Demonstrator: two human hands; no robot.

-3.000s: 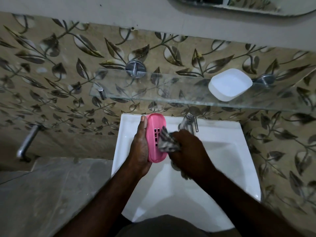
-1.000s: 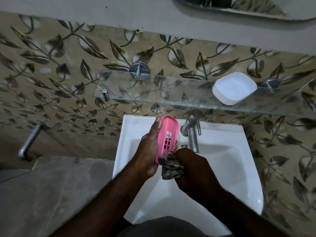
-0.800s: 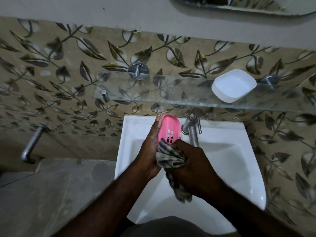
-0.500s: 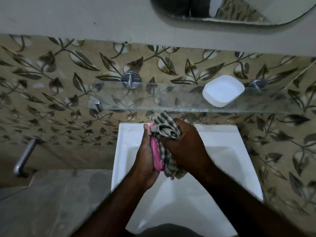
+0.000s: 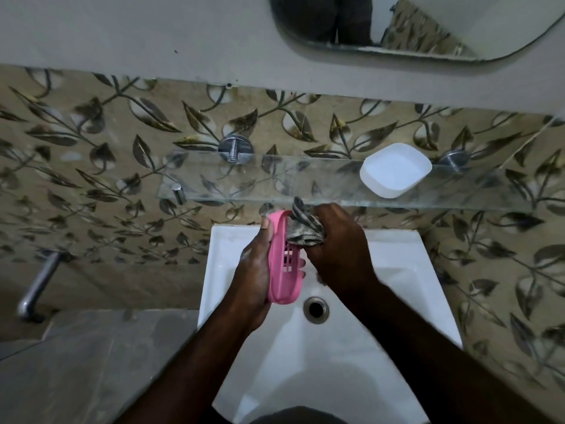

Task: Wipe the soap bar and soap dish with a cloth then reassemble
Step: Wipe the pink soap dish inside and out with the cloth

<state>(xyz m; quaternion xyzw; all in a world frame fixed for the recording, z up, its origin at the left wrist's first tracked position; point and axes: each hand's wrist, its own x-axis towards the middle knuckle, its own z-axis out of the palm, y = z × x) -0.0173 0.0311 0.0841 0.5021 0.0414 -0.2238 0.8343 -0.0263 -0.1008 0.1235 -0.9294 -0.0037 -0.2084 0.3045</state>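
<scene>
Head view: the left hand (image 5: 253,267) is closed around the pink soap dish (image 5: 282,258), thumb along its far edge, holding it on edge above the white basin (image 5: 422,270). The right hand (image 5: 339,249) is clenched on the bunched checked cloth (image 5: 302,228), pressed to the dish's far end. For a thorough wipe, brace the dish firmly and work cloth into the slots. A white tray (image 5: 394,169) rests on the glass shelf (image 5: 244,182) behind the basin; no soap bar is visible.

Just above my hands (image 5: 305,258) the glass shelf (image 5: 275,182) blocks upward room; below them the basin (image 5: 305,362) lies open around the drain (image 5: 315,309).
</scene>
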